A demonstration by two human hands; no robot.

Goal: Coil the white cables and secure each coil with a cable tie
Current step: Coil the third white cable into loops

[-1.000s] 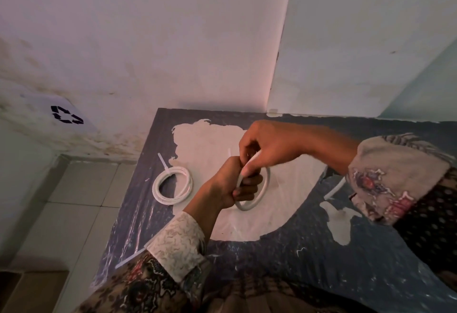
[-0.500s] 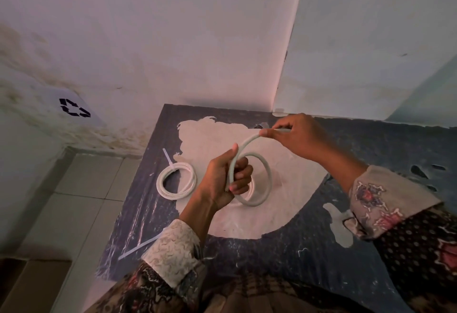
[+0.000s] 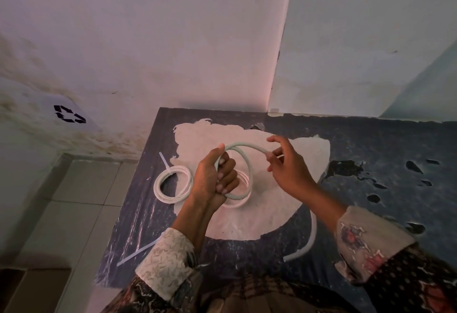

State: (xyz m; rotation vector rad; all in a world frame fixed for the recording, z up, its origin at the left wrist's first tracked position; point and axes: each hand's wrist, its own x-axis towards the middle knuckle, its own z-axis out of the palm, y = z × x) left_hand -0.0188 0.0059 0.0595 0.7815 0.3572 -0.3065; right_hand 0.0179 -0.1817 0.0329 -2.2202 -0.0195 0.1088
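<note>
Left hand (image 3: 217, 176) clamped in a fist around the coil (image 3: 243, 184), fingers curled over the gathered turns at its left side. Coil held upright above the table (image 3: 371, 144), its ring open toward the right of the fist. From the top of the fist, one loose run of cable (image 3: 243, 145) arching up and to the right, long axis about level, ending at the right hand (image 3: 286, 166). Right hand pinching this free end between thumb and fingertips, other fingers spread loosely. So free end to the right of the grip and a little higher; right hand clearly the nearer one to bring it round and down into the fist. Probably the last turn, but hard to say.

Farther out: a second coil lying flat on the table directly under the held one, partly hidden. Left of the fist, well apart, a finished coil (image 3: 173, 185) with its tie (image 3: 164, 161) sticking up. One spare tie (image 3: 138, 253) near the left sleeve. Another cable piece (image 3: 312, 236) lying by the right forearm.
</note>
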